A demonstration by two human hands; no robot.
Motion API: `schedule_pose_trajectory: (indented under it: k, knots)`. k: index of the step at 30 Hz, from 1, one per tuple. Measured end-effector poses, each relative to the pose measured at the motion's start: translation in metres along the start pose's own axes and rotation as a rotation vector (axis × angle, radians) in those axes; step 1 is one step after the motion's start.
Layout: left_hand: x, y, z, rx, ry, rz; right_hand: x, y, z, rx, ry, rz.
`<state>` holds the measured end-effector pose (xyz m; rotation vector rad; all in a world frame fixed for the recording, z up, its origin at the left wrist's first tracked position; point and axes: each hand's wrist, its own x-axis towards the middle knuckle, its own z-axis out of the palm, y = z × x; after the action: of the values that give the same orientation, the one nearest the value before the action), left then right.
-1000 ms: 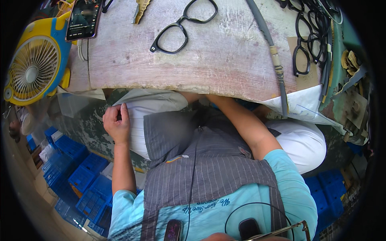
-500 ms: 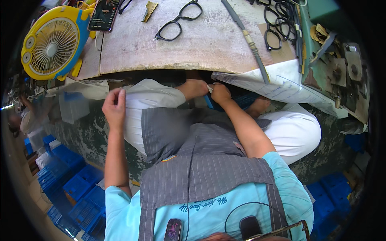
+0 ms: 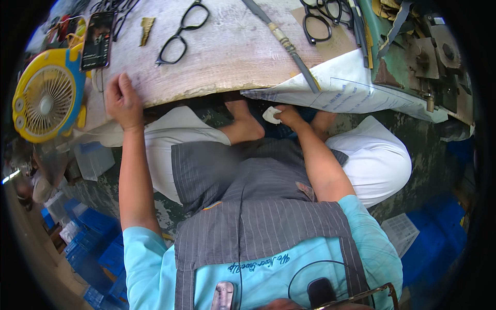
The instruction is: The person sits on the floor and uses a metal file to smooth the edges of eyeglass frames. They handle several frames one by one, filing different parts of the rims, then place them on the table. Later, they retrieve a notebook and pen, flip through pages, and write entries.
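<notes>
My left hand (image 3: 123,101) rests on the near left edge of a worn wooden worktable (image 3: 227,57), fingers spread, holding nothing. My right hand (image 3: 289,116) is below the table edge, between my knees, pinching a small white crumpled piece (image 3: 270,114) of cloth or paper. A pair of black spectacle frames (image 3: 182,34) lies on the table beyond my left hand. A long metal file (image 3: 283,42) lies slanted across the tabletop.
A yellow and blue desk fan (image 3: 45,101) and a phone (image 3: 97,40) sit at the table's left. More black frames (image 3: 320,19) lie at the back right. White printed paper (image 3: 356,88) hangs over the edge beside a green metal machine (image 3: 423,51). Blue crates (image 3: 93,243) stand on the floor.
My left hand rose from my knee to the table edge. My right hand, earlier reaching under the table, now shows a white piece pinched in its fingers. My head moved nearer.
</notes>
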<state>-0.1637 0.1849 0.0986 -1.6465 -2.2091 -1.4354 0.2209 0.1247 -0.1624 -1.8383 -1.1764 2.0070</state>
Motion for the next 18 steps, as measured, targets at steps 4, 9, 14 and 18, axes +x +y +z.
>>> schedule_pose_trajectory:
  k: [4, 9, 14, 18]
  knots:
    - [-0.002, -0.006, -0.004, 0.093, -0.072, 0.142, 0.007, 0.009, 0.003, -0.025, 0.022, 0.077]
    - [-0.003, -0.002, -0.004, 0.135, -0.074, 0.084, 0.018, 0.005, 0.039, -0.129, 0.004, -0.018]
    - [-0.004, -0.002, -0.005, 0.206, -0.078, 0.076, 0.016, -0.007, 0.065, -0.355, 0.167, -0.246]
    - [-0.005, -0.003, -0.005, 0.198, -0.06, 0.048, 0.012, -0.012, 0.077, -0.314, 0.175, -0.345]
